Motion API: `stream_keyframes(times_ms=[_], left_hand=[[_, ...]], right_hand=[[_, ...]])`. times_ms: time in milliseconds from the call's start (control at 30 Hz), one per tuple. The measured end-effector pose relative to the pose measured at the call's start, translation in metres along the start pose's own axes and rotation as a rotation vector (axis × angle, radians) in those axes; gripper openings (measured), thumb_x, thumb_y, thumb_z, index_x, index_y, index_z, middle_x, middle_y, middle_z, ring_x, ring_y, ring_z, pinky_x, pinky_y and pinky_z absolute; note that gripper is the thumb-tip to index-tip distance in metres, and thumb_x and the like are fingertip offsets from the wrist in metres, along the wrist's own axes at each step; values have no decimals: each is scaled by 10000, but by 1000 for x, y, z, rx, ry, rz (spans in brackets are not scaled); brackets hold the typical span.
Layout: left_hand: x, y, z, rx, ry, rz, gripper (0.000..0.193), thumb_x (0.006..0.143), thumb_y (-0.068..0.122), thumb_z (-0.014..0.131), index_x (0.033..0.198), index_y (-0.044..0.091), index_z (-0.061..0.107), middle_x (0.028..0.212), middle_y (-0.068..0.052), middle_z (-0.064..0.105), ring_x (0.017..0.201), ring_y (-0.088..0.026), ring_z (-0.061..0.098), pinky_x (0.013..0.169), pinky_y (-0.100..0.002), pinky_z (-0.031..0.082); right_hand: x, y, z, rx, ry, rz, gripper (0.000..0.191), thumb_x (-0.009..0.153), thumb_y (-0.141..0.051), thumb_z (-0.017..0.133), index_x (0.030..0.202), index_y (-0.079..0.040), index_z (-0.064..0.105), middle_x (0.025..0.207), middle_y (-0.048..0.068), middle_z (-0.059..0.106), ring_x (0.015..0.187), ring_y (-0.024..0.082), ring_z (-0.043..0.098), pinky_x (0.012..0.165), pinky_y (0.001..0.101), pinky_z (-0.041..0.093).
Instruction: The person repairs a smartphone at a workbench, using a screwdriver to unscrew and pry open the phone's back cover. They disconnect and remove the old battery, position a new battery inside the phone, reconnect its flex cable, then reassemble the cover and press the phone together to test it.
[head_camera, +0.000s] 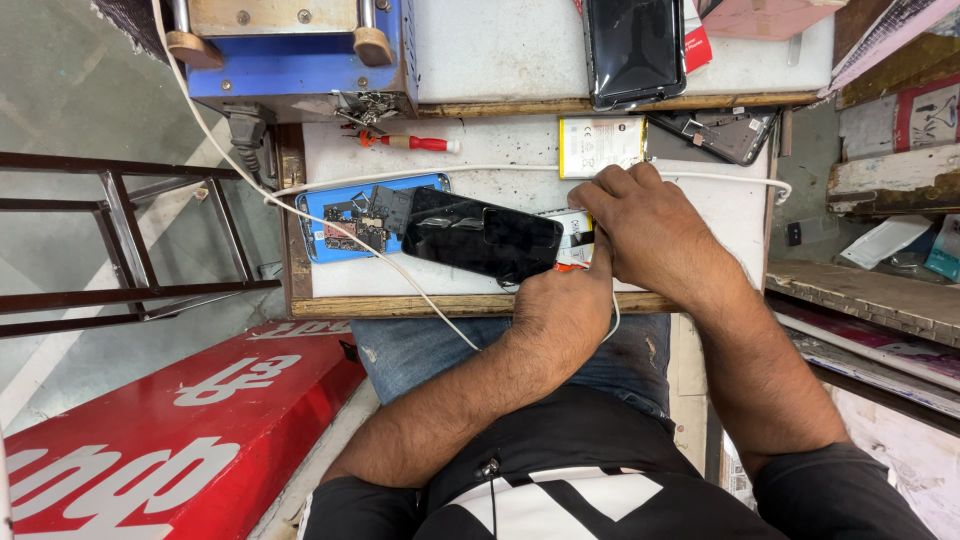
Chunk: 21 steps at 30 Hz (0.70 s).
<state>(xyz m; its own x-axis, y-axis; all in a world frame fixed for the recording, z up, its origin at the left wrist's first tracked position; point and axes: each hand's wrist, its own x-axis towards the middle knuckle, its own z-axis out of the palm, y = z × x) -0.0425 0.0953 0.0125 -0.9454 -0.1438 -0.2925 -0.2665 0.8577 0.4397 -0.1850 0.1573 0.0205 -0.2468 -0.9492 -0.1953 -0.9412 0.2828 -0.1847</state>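
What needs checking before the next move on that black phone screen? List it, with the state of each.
1. Left hand has hold of the small orange-tipped tool: ok, though the grip itself is hidden.
2. Right hand steadies the work: ok, it presses down beside the glossy black phone screen panel.
3. Panel lies flat on the white worktop: not ok, one end rests on the opened blue-framed phone body.
4. White cable is away from the panel: not ok, it runs close behind the panel and under the right hand.
5. Red-handled screwdriver is out of the way: ok.
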Motion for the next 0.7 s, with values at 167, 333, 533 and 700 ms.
stream_keyframes(times_ms=[167,333,533,700], left_hand=[[-1,-2,2,-30,5,-7,612,929,105,606,1462,-112,396,595,-98,691,500,-202,718,385,-354,581],[-1,-2,3,-20,8,-5,635,919,100,610,1472,-112,383,596,-96,692,501,-203,718,389,-353,584],[0,-2,4,-17,13,-14,602,916,100,619,1448,-101,422,595,-96,692,498,-208,718,389,-357,583],[1,-3,6,-39,12,-19,598,911,112,626,1436,-101,437,582,-94,692,497,-213,717,391,-361,581]], right_hand=[[0,-2,5,8,1,-4,608,687,-218,886,1247,-114,674,1127,89,654,980,273,597,775,422,558],[-1,-1,5,4,2,-6,603,695,-205,882,1253,-115,673,1136,89,653,979,269,596,771,418,558],[0,-3,4,8,-1,2,598,685,-187,882,1242,-118,677,1133,85,653,990,272,594,781,420,557],[2,-1,4,25,-14,4,622,666,-211,895,1239,-111,672,1117,87,655,983,274,593,781,417,558]])
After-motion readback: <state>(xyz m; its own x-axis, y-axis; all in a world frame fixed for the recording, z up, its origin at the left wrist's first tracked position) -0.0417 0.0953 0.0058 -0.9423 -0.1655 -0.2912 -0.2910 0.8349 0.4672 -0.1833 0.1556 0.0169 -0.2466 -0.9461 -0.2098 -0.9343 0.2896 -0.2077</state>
